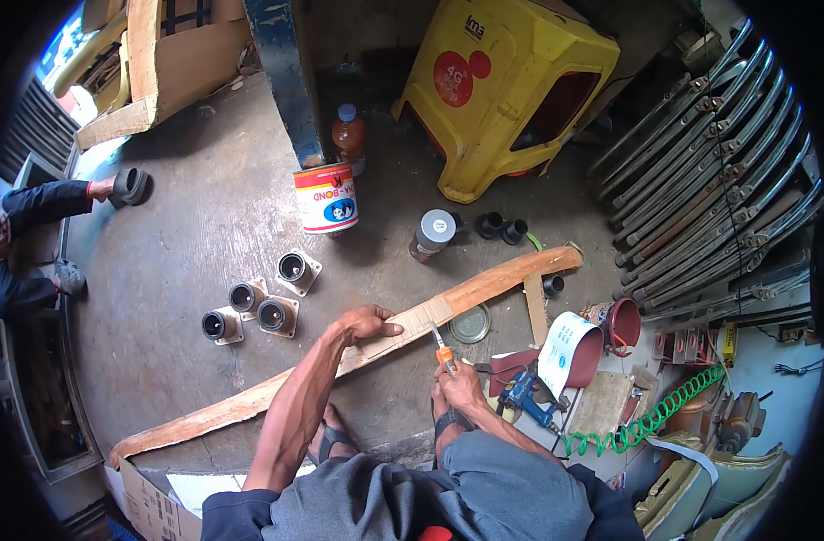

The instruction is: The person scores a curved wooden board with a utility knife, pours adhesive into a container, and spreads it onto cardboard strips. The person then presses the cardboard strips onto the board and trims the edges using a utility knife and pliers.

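A long curved wooden piece [507, 272] lies slantwise in front of me, with a strip of ribbed cardboard [421, 318] over its middle. My left hand [369, 325] is closed on the cardboard and the wood, its thumb on top and the other fingers partly hidden. In my right hand [462, 383] is an orange utility knife [444, 354], its blade out and the tip at the cardboard's near edge. Beyond the wood, close to the knife, a round metal lid [470, 324] lies on the floor.
Several black cups on square plates [272, 314] stand left of my hands. A can of glue [327, 200], a bottle [348, 135], a grey spray can [433, 233] and a yellow stool [511, 90] stand ahead. A blue air tool [526, 394] lies right. Another person [33, 221] sits far left.
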`<state>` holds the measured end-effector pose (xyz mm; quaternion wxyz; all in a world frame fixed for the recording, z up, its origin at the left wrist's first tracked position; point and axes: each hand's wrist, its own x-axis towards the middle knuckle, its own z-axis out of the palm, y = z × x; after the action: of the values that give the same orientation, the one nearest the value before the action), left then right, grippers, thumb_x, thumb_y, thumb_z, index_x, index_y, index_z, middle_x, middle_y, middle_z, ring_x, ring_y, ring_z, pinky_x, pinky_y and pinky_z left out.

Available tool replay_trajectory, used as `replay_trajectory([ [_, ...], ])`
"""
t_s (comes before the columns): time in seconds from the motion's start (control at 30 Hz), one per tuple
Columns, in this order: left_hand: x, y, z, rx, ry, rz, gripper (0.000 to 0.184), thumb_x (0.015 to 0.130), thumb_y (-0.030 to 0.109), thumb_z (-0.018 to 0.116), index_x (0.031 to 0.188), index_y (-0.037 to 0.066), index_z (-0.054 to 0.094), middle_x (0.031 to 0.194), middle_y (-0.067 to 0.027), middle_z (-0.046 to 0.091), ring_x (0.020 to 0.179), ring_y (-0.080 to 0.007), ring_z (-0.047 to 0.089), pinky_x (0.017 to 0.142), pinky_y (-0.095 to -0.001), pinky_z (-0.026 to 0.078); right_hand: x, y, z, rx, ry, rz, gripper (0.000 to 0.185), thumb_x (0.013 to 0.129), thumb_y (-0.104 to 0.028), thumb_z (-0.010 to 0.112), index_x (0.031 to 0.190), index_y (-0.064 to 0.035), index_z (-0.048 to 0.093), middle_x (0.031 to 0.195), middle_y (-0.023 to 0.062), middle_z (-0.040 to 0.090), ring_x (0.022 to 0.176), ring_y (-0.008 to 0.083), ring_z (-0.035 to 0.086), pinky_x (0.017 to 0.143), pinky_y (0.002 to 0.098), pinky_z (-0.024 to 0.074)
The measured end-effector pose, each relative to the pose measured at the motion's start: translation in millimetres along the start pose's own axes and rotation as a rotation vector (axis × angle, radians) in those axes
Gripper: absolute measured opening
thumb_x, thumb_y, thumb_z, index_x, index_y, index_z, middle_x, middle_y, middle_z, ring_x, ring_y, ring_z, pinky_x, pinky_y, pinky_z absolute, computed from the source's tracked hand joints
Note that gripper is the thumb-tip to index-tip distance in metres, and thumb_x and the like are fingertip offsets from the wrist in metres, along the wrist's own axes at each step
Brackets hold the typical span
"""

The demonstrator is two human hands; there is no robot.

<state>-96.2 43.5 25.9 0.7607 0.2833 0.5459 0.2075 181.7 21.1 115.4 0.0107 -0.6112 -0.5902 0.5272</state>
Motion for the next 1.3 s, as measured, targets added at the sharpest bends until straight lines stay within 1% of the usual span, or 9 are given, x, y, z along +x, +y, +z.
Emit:
replay_trajectory([
  [0.27, -4.3, 5.9, -4.0, -0.031, -0.036, -0.014, 0.034, 0.091, 0.027, 0.081, 0.115, 0.003, 0.076, 0.098, -0.0031, 0.077, 0.083, -0.0127, 0.069, 0.078, -0.0309, 0.056, 4.1, -3.2, -9.1, 0.272, -0.009, 0.236, 0.022, 0.087, -0.006, 0.058, 0.105, -0.0018, 0.071, 0.084, 0.0084, 0.069, 0.076, 0.0199, 0.067, 0.071, 0.0346, 0.0546],
  [0.37, -6.1, 5.3, -1.4, -0.033, -0.034, -0.021, 0.035, 0.091, 0.027, 0.081, 0.115, 0.003, 0.076, 0.099, -0.0030, 0.077, 0.083, -0.0128, 0.069, 0.078, -0.0312, 0.056, 14.9, 21.2, -2.3, -0.090, 0.087, -0.067, 0.024, 0.088, -0.005, 0.058, 0.109, -0.0020, 0.071, 0.082, 0.0048, 0.067, 0.069, 0.0152, 0.064, 0.063, 0.0327, 0.0531],
  [0.57, -9.0, 8.3, -3.6, -0.036, -0.032, -0.007, 0.035, 0.090, 0.028, 0.081, 0.115, 0.003, 0.076, 0.099, -0.0025, 0.076, 0.083, -0.0126, 0.069, 0.079, -0.0316, 0.056, 16.9, 12.1, -18.1, 0.231, -0.022, 0.224, 0.021, 0.089, -0.007, 0.059, 0.105, -0.0038, 0.072, 0.078, 0.0047, 0.066, 0.066, 0.0142, 0.062, 0.059, 0.0311, 0.0507],
  [0.77, -9.2, 5.9, -3.3, 0.007, -0.026, 0.020, 0.037, 0.090, 0.030, 0.082, 0.118, 0.006, 0.077, 0.097, -0.0028, 0.076, 0.082, -0.0141, 0.068, 0.075, -0.0341, 0.055, 21.5, 18.4, -17.9, -0.026, 0.127, -0.040, 0.025, 0.085, -0.005, 0.058, 0.107, -0.0020, 0.070, 0.078, 0.0049, 0.066, 0.064, 0.0124, 0.061, 0.059, 0.0288, 0.0497],
  [0.83, -10.4, 6.9, -4.2, 0.026, -0.017, 0.015, 0.038, 0.090, 0.031, 0.081, 0.118, 0.006, 0.077, 0.099, -0.0030, 0.076, 0.082, -0.0143, 0.068, 0.075, -0.0342, 0.055, 20.9, 18.3, -20.3, 0.375, 0.022, 0.172, 0.020, 0.086, -0.006, 0.059, 0.101, -0.0029, 0.071, 0.080, 0.0069, 0.068, 0.065, 0.0138, 0.062, 0.061, 0.0306, 0.0507],
  [1.03, -25.4, 34.7, -1.7, 0.075, -0.153, 0.026, 0.053, 0.089, 0.046, 0.081, 0.123, 0.006, 0.072, 0.104, -0.0048, 0.075, 0.090, -0.0151, 0.067, 0.080, -0.0354, 0.054, 17.3, 19.5, -27.2, 0.031, 0.099, -0.060, 0.016, 0.088, -0.011, 0.061, 0.096, -0.0045, 0.073, 0.081, 0.0084, 0.070, 0.067, 0.0162, 0.064, 0.062, 0.0342, 0.0520],
  [1.23, 6.1, 73.4, 29.7, 0.165, 0.042, 0.345, 0.052, 0.097, 0.050, 0.070, 0.122, 0.005, 0.071, 0.104, -0.0004, 0.072, 0.090, -0.0102, 0.062, 0.080, -0.0292, 0.051, 11.9, 15.4, -28.1, -0.009, 0.192, -0.273, 0.015, 0.088, -0.011, 0.062, 0.096, -0.0035, 0.072, 0.081, 0.0102, 0.070, 0.074, 0.0195, 0.067, 0.071, 0.0357, 0.0544],
  [1.27, 0.3, 83.7, 34.9, 0.228, 0.086, 0.335, 0.045, 0.096, 0.047, 0.071, 0.118, 0.007, 0.075, 0.101, -0.0050, 0.075, 0.091, -0.0149, 0.066, 0.083, -0.0340, 0.052, 11.0, 14.3, -29.6, -0.016, 0.166, -0.258, 0.012, 0.088, -0.010, 0.063, 0.094, -0.0036, 0.072, 0.094, 0.0164, 0.071, 0.089, 0.0340, 0.071, 0.083, 0.0423, 0.0554],
  [1.3, -1.5, 88.5, 39.6, 0.230, 0.083, 0.338, 0.045, 0.096, 0.047, 0.071, 0.118, 0.007, 0.075, 0.101, -0.0050, 0.075, 0.091, -0.0149, 0.066, 0.083, -0.0340, 0.052, 10.1, 15.9, -30.0, -0.018, 0.171, -0.259, 0.012, 0.088, -0.010, 0.063, 0.094, -0.0036, 0.072, 0.094, 0.0164, 0.071, 0.089, 0.0340, 0.071, 0.083, 0.0423, 0.0554],
])
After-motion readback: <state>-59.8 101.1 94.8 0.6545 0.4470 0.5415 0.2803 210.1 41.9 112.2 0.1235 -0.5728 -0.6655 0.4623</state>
